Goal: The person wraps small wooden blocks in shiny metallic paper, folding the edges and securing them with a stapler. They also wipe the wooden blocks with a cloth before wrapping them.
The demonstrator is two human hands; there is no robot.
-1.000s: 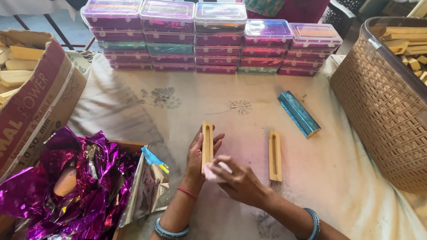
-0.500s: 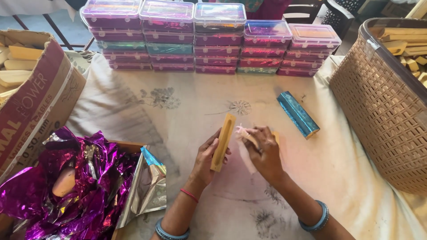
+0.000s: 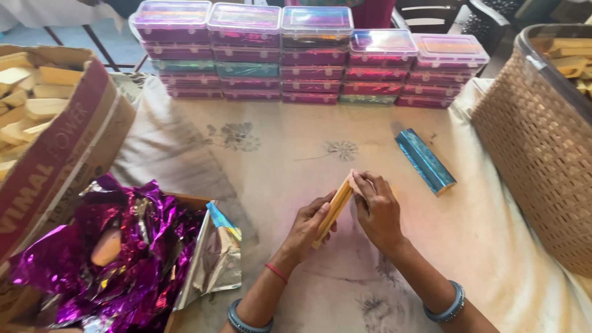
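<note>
Both hands meet over the middle of the cloth-covered table: the left hand [image 3: 308, 229] is curled around the lower part of a long, pale yellow wooden stick-shaped bar [image 3: 333, 211], which tilts up to the right, while the right hand [image 3: 377, 209] pinches the bar's upper end with bent fingers, so both are closed on it and it is lifted just above the surface. At the right edge stands a tall brown woven wicker basket [image 3: 536, 154], and pale wooden blocks [image 3: 567, 61] show over its rim. At the left an open brown cardboard box with red printed sides [image 3: 68, 154] holds more pale wooden pieces [image 3: 24, 98], heaped loosely. Nearer the person, at lower left, a low box is full of crumpled shiny purple foil [image 3: 123, 259], with a silver sheet of foil [image 3: 213, 262] hanging over its side and a rounded tan piece resting among the folds. Along the far edge of the table runs a row of stacked clear plastic lidded boxes [image 3: 308, 55] with pink, magenta and green contents, several layers high. A long bar wrapped in shiny blue foil [image 3: 425, 161] lies slantwise on the table, between the hands and the basket, apart from both. The table [image 3: 277, 142] wears a cream cloth printed with faint grey flowers, and dark chairs and a grey floor show beyond it.
</note>
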